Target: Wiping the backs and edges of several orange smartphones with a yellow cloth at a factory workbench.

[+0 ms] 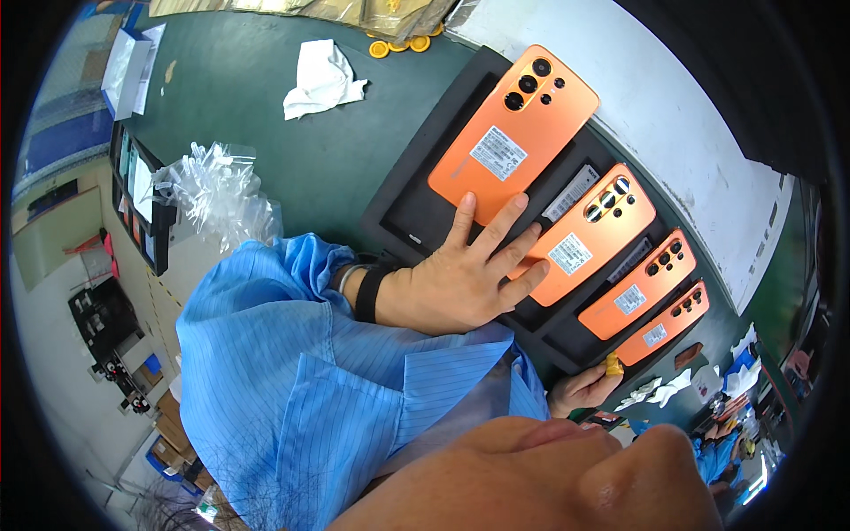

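Several orange phones lie back side up in a row on black trays: the largest-looking phone (522, 133) at the top, then a second phone (598, 232), a third phone (639, 283) and a fourth phone (660, 329). Each has black camera lenses and a white label. My left hand (460, 270), with a black wristband, is spread open, its fingertips over the lower ends of the first two phones. At the lower end of the fourth phone is my right hand (586, 389), fingers curled. Something yellow (614, 364) shows at its fingertips; whether worn or held is unclear.
The black tray (398, 208) rests on a green tabletop (257, 93). Left of it are a heap of clear plastic bags (226, 190) and a white cloth (320, 81). Yellow round pieces (381, 49) lie at the top edge. A white surface (682, 133) borders the trays' right side.
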Demonstrator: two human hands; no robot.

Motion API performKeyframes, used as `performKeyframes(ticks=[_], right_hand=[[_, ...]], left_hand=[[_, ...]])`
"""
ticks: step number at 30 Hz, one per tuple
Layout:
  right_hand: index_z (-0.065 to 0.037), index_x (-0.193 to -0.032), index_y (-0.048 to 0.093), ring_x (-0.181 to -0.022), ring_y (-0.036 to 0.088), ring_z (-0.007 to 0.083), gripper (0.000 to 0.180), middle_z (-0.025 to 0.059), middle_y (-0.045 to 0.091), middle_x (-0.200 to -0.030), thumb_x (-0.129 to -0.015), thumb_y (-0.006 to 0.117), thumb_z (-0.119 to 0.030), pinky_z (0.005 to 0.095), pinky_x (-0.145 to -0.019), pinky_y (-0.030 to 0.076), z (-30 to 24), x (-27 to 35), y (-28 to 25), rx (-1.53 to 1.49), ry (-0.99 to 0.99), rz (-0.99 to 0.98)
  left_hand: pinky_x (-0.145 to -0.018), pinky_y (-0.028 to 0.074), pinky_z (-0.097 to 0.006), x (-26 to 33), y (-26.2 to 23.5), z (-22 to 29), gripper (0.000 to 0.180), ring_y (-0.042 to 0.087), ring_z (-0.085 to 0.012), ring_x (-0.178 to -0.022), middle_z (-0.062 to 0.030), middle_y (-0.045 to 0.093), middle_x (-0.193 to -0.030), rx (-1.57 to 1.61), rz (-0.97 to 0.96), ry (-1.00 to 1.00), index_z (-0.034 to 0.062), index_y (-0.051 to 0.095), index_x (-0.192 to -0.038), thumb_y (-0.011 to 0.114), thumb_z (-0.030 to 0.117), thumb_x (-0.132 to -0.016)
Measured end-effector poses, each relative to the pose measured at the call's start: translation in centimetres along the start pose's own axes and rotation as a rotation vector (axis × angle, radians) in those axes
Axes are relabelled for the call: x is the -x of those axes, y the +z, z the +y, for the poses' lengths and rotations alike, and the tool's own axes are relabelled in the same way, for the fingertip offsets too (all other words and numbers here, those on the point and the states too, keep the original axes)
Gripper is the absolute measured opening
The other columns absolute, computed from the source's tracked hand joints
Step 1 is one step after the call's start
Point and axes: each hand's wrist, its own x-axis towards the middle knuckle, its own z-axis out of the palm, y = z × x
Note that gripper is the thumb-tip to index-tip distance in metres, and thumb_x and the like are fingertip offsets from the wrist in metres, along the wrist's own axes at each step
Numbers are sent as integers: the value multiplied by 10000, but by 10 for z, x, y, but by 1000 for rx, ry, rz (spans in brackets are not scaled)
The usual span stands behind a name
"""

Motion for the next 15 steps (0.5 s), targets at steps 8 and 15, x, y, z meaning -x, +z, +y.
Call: performKeyframes(ticks=[8, 15], right_hand=[[70, -990, 582, -742, 521, 345, 186, 194, 535, -846, -994, 461, -71, 398, -687, 415, -7, -8, 1, 6, -21, 2], [49, -1026, 628, -760, 561, 363, 185, 189, 578, -868, -953, 487, -46, 411, -684, 433, -10, -11, 1, 76, -66, 24]], left_hand=[[-928, 305, -825, -2, -8, -2, 726, 305, -572, -1398, -260, 478, -1436, 38, -137, -13, 128, 580, -1355, 786, 419, -722], [-959, 255, -832, -8, -15, -2, 680, 268, -587, -1406, -265, 443, -1471, 63, -220, -23, 145, 585, -1369, 764, 413, -771]])
